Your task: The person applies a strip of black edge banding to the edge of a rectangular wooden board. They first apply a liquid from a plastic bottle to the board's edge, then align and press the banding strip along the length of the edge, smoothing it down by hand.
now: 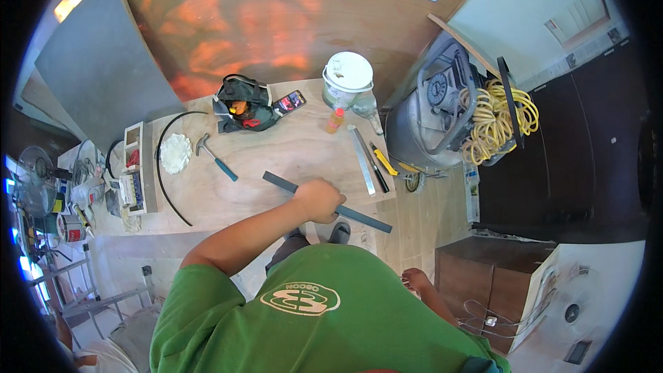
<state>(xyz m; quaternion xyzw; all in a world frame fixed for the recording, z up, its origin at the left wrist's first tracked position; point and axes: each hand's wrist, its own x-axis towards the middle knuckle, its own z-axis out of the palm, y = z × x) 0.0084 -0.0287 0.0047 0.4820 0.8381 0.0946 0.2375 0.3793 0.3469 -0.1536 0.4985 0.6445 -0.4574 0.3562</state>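
Observation:
My left hand (319, 201) is closed around a long flat dark grey strip (366, 219), held slantwise over the front edge of the wooden worktable (269, 155). One end of the strip points to the far left, the other to the near right. Low beside my body is my right hand (416, 281), small in view and partly hidden by my green shirt; its fingers are unclear. Farther back on the table lie a claw hammer (217, 159), a metal ruler (362, 160), a yellow utility knife (384, 160) and a thin black tool (376, 169).
A black tool bag (243, 103), a phone (289, 102), a white bucket (347, 83) and an orange bottle (335, 121) stand or lie at the table's back. A compressor with coiled yellow hose (501, 121) stands right; a brown cabinet (483, 283) is near right. Another person (103, 359) is lower left.

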